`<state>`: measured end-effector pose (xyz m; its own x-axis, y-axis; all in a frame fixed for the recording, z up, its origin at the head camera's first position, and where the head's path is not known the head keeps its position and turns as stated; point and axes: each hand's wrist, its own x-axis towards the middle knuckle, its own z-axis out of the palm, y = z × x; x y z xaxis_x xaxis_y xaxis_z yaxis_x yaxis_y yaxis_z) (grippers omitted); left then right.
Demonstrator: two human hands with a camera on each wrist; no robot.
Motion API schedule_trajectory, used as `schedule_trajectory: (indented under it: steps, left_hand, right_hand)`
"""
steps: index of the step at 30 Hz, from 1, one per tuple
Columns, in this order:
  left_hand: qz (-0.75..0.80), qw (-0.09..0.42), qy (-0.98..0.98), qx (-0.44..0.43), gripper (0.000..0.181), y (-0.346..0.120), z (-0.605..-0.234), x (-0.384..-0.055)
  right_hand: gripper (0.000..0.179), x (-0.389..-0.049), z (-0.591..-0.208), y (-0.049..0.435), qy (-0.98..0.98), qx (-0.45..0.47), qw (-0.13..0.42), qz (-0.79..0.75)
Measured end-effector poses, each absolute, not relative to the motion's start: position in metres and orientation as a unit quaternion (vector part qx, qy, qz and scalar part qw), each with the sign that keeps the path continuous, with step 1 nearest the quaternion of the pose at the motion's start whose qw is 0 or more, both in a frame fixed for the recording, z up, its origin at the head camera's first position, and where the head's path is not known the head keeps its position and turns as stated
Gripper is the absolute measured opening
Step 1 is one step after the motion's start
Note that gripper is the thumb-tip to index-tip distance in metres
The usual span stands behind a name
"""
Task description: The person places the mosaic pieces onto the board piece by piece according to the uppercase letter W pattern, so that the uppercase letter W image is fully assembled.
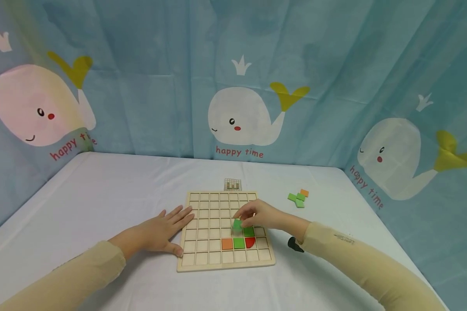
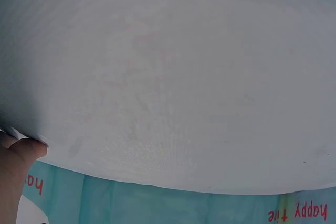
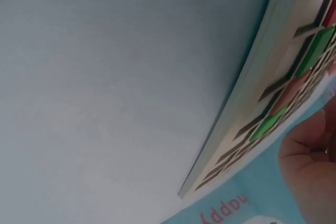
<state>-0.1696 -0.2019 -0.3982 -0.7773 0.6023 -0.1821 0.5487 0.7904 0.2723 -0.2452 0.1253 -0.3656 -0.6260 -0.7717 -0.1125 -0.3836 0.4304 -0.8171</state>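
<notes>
A wooden grid board (image 1: 202,258) lies on the white table. My left hand (image 1: 159,233) rests at its left edge, fingers spread over the rim; part of a hand (image 2: 18,166) also shows at the left edge of the left wrist view. Above the board's grid, my right hand (image 1: 262,214) pinches a green tile (image 1: 237,224) between thumb and fingers. Just below it, an orange square (image 1: 227,244), a green square (image 1: 239,243) and a red rounded piece (image 1: 250,242) sit in one row. Another green square (image 1: 248,232) lies above the red piece, beside the pinched tile.
Several loose green tiles (image 1: 300,203) and an orange tile (image 1: 304,193) lie to the right of the board. A small card with a grid pattern (image 1: 232,185) touches the board's far edge. Partly under the right sleeve is a black object (image 1: 294,244). A blue curtain (image 1: 151,108) borders the table.
</notes>
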Motion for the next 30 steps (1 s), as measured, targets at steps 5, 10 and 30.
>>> schedule_trajectory:
  steps: [5, 10, 30]
  left_hand:
    - [0.104, 0.134, 0.937, 0.306, 0.107, -0.202, -0.397, -0.169]
    - [0.106, 0.133, 0.937, 0.306, 0.107, -0.201, -0.397, -0.169]
    - [0.105, 0.139, 0.939, 0.297, 0.107, -0.2, -0.394, -0.168]
  right_hand:
    - [0.022, -0.245, -0.37, 0.117, 0.806, -0.374, 0.252, -0.383]
    - [0.02, -0.245, -0.371, 0.108, 0.807, -0.385, 0.254, -0.369]
    - [0.023, -0.241, -0.378, 0.095, 0.805, -0.396, 0.271, -0.349]
